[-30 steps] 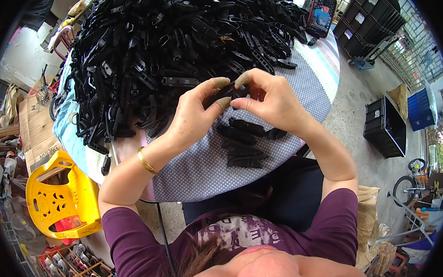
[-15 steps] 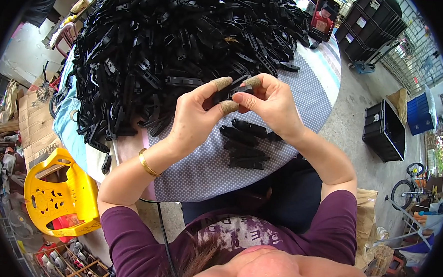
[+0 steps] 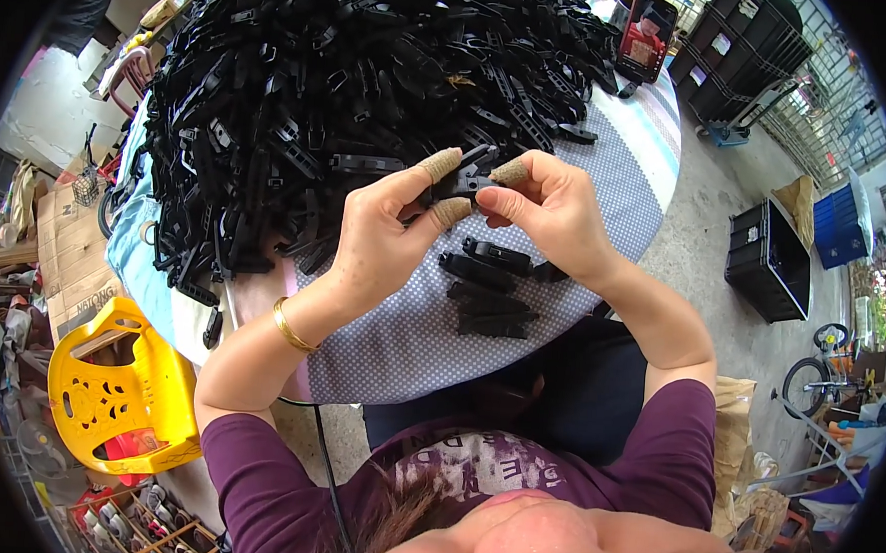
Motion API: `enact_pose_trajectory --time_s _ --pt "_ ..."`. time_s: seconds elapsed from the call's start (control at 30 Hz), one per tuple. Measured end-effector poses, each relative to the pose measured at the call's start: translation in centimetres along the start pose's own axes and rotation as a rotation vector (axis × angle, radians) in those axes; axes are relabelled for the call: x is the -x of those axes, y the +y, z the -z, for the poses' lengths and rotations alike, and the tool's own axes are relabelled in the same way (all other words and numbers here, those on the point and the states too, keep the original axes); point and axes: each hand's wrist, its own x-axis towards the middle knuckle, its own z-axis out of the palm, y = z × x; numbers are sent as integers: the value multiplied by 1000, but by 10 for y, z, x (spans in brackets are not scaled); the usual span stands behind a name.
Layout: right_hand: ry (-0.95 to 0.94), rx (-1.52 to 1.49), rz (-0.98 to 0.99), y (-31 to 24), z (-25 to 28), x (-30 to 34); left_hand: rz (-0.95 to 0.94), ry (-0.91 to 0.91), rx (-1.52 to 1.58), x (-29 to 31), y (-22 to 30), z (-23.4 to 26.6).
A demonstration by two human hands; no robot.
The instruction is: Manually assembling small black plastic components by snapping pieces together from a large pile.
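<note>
Between my hands, above the table's near part, is a small black plastic piece. My left hand pinches its left side with thumb and forefinger, both wrapped in tan tape. On the other side, my right hand grips it between the thumb and a taped forefinger. The fingers partly hide the piece's shape. Just below my hands, several black plastic parts lie in a short column on the dotted cloth. Beyond them rises a large heap of similar black parts.
The heap covers most of the round table with its dotted cloth. A phone stands at the far right edge. A yellow plastic chair is at the left. Black crates and an open black bin stand on the floor at right.
My hands have drawn slightly apart, with the right shifting a little right. More of the black piece shows between the fingertips.
</note>
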Motion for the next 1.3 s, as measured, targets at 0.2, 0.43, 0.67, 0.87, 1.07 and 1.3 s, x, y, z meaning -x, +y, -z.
enact_pose_trajectory --time_s 0.2,0.43,0.67,0.87,1.07,1.3 --pt "-53 38 14 3 1 1 -74 -64 -144 -1 4 9" --pt "-168 688 581 -1 17 -12 -289 -117 -335 -2 7 7" --pt "-116 794 664 -4 18 -7 -351 -150 -284 -3 15 6" --pt "-283 847 446 -7 30 -8 -5 -339 -386 -8 22 14" --pt "-248 726 509 12 25 -20 -245 -568 -559 23 20 -7" --pt "-348 909 710 25 -9 -25 -288 -533 -475 19 33 8"
